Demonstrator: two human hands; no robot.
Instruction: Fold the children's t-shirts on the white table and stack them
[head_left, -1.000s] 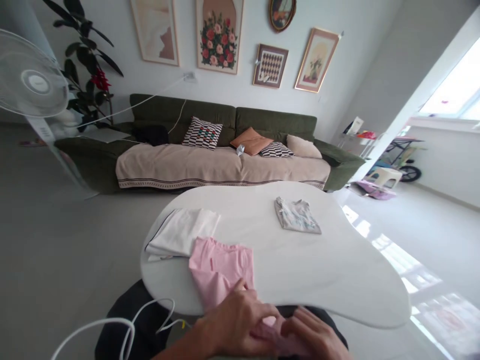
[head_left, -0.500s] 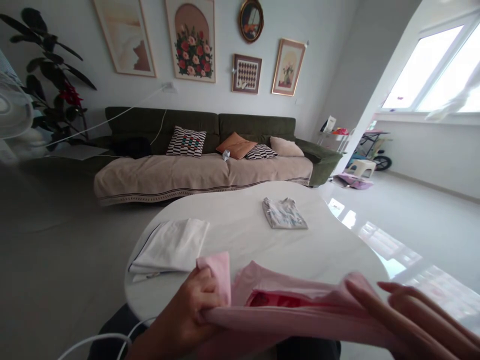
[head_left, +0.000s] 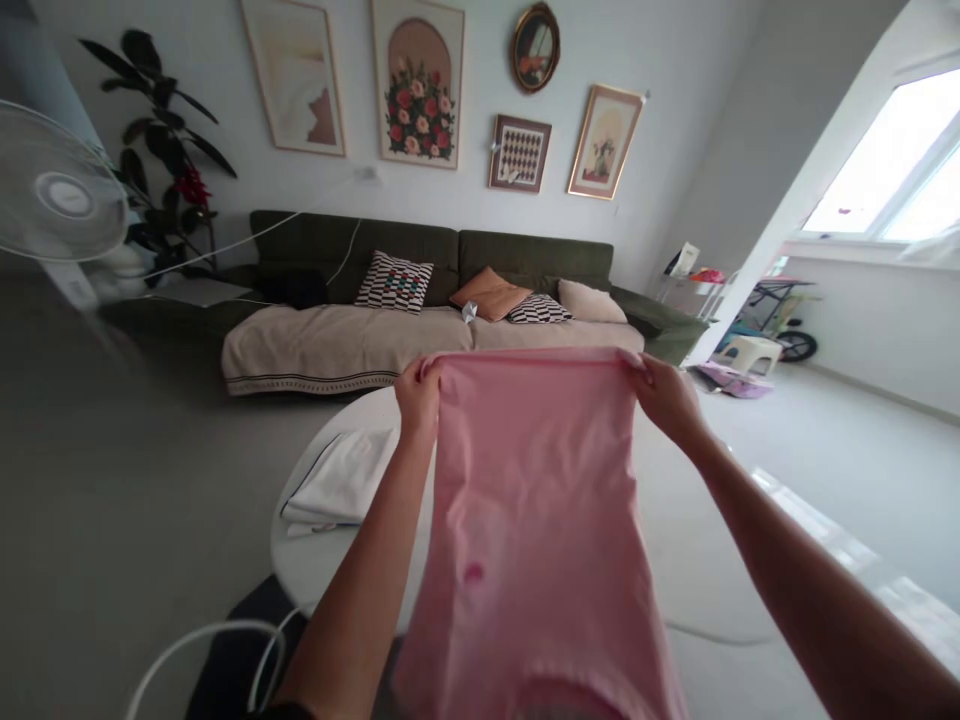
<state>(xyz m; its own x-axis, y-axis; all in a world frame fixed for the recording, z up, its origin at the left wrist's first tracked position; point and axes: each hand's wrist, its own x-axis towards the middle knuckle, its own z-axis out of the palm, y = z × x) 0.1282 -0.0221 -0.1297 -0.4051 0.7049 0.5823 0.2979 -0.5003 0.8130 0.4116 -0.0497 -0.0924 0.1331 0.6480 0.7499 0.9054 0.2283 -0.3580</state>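
A pink garment (head_left: 532, 520) hangs stretched out in front of me above the white table (head_left: 697, 570). My left hand (head_left: 418, 395) pinches its top left corner. My right hand (head_left: 666, 398) grips the top right corner. Both arms reach forward, and the cloth hangs down toward me, hiding the middle of the table. A folded white cloth (head_left: 341, 480) lies on the table's left side, just beside my left forearm.
A green sofa (head_left: 450, 290) with a beige cover and several cushions stands behind the table. A white fan (head_left: 56, 195) and a plant (head_left: 169, 170) are at the left. A white cable (head_left: 217, 650) loops near the bottom left. Framed pictures hang on the wall.
The pink garment was bunched at the table's near edge, then lifted. Both hands have now moved up and forward, spreading it by its top corners; it hides the small folded grey garment.
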